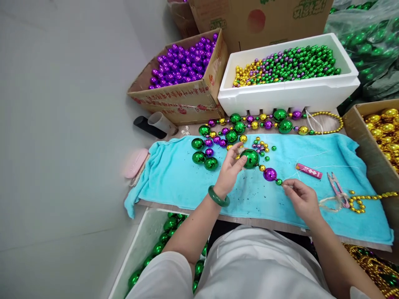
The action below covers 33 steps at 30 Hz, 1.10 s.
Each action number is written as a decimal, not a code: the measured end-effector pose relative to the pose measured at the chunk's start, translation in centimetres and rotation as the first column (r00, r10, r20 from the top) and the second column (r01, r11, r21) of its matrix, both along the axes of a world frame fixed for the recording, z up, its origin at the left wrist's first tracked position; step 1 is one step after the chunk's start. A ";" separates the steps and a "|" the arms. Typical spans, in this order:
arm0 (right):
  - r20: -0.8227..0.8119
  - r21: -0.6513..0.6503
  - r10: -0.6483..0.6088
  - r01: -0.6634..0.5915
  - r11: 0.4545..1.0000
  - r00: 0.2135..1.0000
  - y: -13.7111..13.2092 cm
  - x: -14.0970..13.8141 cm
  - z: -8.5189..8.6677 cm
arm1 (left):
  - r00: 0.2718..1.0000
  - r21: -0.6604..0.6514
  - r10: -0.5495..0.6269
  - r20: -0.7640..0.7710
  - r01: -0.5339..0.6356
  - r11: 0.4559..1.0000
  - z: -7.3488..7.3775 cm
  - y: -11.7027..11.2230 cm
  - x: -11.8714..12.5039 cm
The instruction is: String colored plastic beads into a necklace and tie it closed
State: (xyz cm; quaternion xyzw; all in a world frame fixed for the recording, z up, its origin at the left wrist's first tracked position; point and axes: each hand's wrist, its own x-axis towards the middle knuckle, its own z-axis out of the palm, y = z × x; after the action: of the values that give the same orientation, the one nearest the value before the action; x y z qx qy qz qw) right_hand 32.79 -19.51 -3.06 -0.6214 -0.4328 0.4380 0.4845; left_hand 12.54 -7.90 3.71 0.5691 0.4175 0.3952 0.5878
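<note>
My left hand [232,166], with a green bangle [218,197] at its wrist, is closed around a large shiny green bead [250,159]. From that bead a short strand runs toward my right hand [302,199], through a small gold bead [262,168], a purple bead [269,174] and a small green bead [279,182]. The fingertips of my right hand pinch the string just beyond the small green bead. Close to my left hand, several small loose beads [261,146] and large green beads [211,163] lie on the turquoise towel [249,199].
A finished-looking bead strand [268,124] stretches behind the towel. Purple beads fill a cardboard box [181,99]; mixed beads fill a white foam box [289,97]. Pink snips [336,189], a pink slim object [308,170] and a gold bead chain [370,197] lie at right.
</note>
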 end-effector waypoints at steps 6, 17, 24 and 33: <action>-0.176 -0.095 -0.073 0.056 0.994 0.982 0.7 -0.8 -1.2 | 0.990 -0.032 0.011 0.141 -0.006 0.999 0.0 -0.5 0.4; -0.295 -0.109 -0.014 -0.019 0.994 0.955 1.3 -0.6 -1.3 | 0.975 0.071 -0.194 0.109 0.187 0.980 1.4 -0.9 -0.1; -0.288 -0.087 0.002 -0.028 0.996 0.958 1.3 -0.9 -1.3 | 0.979 0.088 -0.201 0.036 0.197 0.976 2.1 -1.2 -0.4; -0.301 -0.090 0.052 -0.083 0.992 0.952 1.3 -0.6 -1.5 | 0.941 0.024 -0.327 0.084 0.326 0.945 3.6 -1.5 -0.7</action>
State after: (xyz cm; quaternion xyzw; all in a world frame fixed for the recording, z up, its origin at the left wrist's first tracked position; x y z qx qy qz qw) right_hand 32.19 -18.26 -4.56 -0.5571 -0.3531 0.5643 0.4966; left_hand 11.83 -9.35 7.26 0.6155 0.2896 0.3189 0.6599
